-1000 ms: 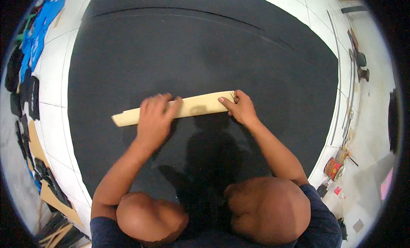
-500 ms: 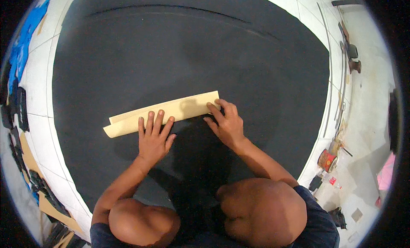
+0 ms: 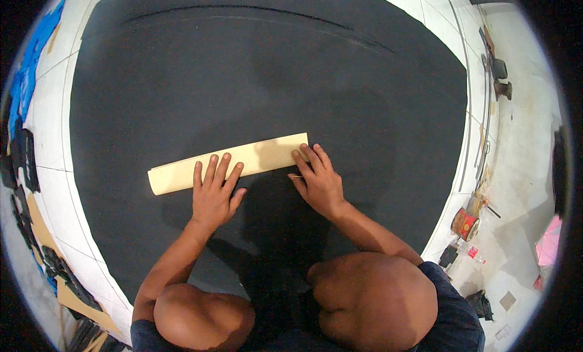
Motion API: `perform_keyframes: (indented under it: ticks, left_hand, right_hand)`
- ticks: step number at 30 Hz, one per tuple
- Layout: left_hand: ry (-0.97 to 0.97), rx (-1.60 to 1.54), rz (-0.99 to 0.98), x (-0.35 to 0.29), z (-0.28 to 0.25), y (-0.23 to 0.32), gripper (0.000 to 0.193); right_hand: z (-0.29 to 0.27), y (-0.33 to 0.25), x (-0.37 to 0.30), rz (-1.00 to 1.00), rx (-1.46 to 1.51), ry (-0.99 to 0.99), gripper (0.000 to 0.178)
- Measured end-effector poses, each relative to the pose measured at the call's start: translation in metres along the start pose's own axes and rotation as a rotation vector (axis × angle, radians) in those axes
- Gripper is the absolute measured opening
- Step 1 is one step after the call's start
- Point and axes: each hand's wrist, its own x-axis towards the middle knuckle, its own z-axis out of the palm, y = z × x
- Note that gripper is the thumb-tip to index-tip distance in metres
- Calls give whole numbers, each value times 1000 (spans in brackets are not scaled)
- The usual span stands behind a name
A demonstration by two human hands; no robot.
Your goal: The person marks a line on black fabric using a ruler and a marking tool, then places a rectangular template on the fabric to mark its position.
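A pale yellow sheet point(image 3: 255, 153), folded over into a long narrow strip, lies slightly aslant on a wide black cloth point(image 3: 182, 91). Its left end is lower in view than its right, and the near edge looks softly rounded. My left hand point(image 3: 212, 194) rests with spread fingers, the tips on the strip left of its middle. Over the right end, my right hand point(image 3: 320, 181) lays its parted fingertips on the strip. The right thumb sits apart from them, just off the near edge, with a thin pale line beside it.
White floor tiles point(image 3: 51, 194) border the cloth. Along the left lie blue material point(image 3: 29, 79), dark pieces and tan scraps point(image 3: 85, 306). At right are thin rods point(image 3: 464, 103), a red tin-like container point(image 3: 464, 223) and a clear bottle point(image 3: 472, 252). My bent knees point(image 3: 379, 300) frame the near side.
The upper layer has slid or folded down, so its edges now nearly line up with the layer beneath. Both my hands have shifted slightly left, and my right fingers have come lower.
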Motion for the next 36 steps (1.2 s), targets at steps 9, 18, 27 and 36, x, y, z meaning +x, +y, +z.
perform_keyframes:
  ticks: [9, 18, 27, 36]
  left_hand:
    - [6, 18, -28, 8, -5, 0, 57]
    - [5, -36, -24, 13, -10, -1, 58]
    - [-9, 32, -2, 21, -11, -7, 49]
    - [92, 46, -10, 13, 1, -6, 52]
  right_hand:
    - [7, 3, -5, -13, -22, -4, 53]
    - [7, 2, -7, 13, 42, -3, 58]
    - [2, 6, -4, 22, 86, 17, 55]
    - [1, 3, -2, 33, 68, -4, 55]
